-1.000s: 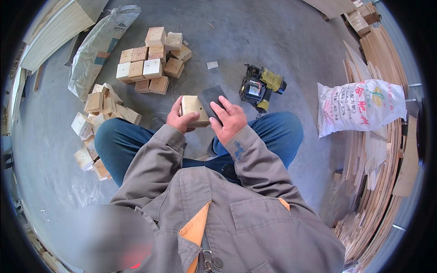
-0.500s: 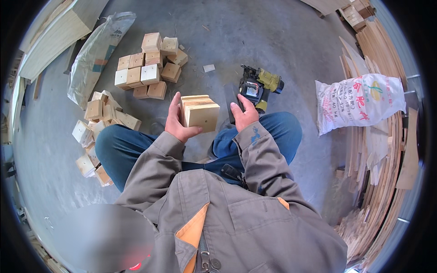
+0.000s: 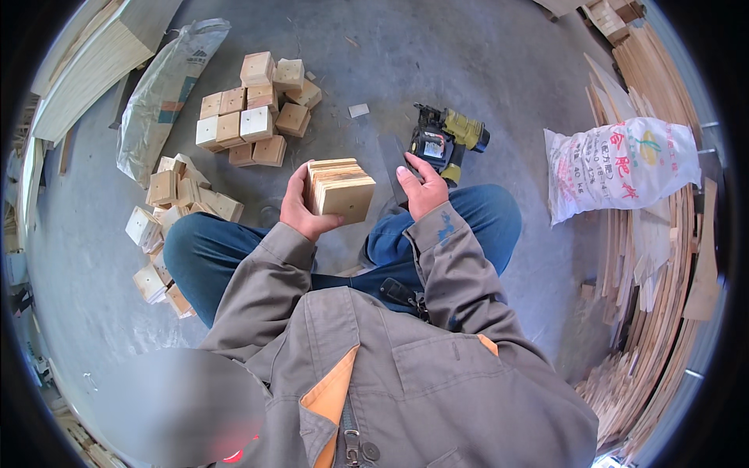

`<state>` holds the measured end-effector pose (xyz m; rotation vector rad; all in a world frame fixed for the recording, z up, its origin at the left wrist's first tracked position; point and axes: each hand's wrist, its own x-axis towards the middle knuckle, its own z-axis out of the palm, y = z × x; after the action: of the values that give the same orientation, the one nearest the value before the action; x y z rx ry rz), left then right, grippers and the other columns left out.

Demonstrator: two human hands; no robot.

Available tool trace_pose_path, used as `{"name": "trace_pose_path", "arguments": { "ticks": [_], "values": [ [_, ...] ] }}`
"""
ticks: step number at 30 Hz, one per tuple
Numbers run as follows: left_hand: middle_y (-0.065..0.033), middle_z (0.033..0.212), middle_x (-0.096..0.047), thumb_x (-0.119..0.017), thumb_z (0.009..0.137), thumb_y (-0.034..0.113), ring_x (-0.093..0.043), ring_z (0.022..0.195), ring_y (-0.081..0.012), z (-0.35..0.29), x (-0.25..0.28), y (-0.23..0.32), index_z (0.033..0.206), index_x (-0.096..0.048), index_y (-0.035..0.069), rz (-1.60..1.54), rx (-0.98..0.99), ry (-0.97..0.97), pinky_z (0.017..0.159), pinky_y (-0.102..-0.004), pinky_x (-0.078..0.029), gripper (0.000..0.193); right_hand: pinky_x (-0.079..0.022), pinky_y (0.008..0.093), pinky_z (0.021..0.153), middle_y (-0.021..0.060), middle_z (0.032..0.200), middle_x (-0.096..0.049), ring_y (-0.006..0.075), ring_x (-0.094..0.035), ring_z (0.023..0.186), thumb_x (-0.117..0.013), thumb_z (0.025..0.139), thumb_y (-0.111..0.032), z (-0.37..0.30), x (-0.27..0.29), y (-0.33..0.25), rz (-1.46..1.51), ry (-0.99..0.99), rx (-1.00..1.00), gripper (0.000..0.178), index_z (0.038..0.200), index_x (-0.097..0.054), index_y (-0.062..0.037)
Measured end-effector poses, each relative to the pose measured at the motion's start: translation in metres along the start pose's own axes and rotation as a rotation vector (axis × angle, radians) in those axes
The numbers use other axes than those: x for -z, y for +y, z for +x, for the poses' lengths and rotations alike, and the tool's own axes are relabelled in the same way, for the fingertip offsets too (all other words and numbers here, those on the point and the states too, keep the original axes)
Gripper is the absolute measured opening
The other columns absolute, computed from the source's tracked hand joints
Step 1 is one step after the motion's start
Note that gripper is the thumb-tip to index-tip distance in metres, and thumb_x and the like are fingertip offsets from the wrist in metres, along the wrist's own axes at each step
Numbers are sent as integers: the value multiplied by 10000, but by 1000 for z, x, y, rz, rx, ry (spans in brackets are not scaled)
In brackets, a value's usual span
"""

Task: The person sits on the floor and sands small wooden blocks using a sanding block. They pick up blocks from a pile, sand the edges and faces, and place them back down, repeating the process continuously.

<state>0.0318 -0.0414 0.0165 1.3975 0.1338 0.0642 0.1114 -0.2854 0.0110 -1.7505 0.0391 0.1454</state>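
Observation:
My left hand (image 3: 304, 209) grips a block of stacked square plywood pieces (image 3: 348, 201) above my lap. Its thumb lies along the front face, which has a small dark mark, and the fingers wrap the left side. To the right, my right hand (image 3: 425, 189) is empty, its thumb and forefinger apart. Just beyond it, a black and yellow-green coil nail gun (image 3: 443, 140) lies on the floor. A dark flat plate-like thing (image 3: 392, 165) shows beside the nail gun, partly behind my right fingers; I cannot tell what it is.
Stacked wooden blocks (image 3: 228, 125) stand at the far left, with a looser pile (image 3: 162, 187) by my left knee. A woven sack (image 3: 168, 93) lies behind them. At right, a full white sack (image 3: 620, 168) rests by long timber strips (image 3: 663, 296). A small pale scrap (image 3: 358, 111) lies ahead.
My right hand has shifted slightly right and nearer me, and its fingers have moved off the dark flat thing somewhat. The left hand still holds the wood stack, barely moved.

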Motion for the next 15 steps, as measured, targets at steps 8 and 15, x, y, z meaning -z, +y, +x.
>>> {"name": "trace_pose_path", "arguments": {
  "ticks": [8,15],
  "values": [
    [-109,1280,-628,-801,545,127,-611,1190,-246,9,6,9,1471,-449,6,-429,188,-116,1042,-369,-473,998,-510,274,950,113,1334,-655,147,-638,1117,-719,956,-171,-10,2,-25,166,-130,-11,452,1364,-625,-1],
    [-123,1244,-624,-810,597,188,-626,1161,-255,10,6,16,1401,-477,11,-503,281,-135,1020,-374,-505,887,-471,314,1038,152,1400,-617,196,-607,1224,-724,952,-186,-18,-3,-31,219,-244,63,455,1356,-631,2]
  ]
}}
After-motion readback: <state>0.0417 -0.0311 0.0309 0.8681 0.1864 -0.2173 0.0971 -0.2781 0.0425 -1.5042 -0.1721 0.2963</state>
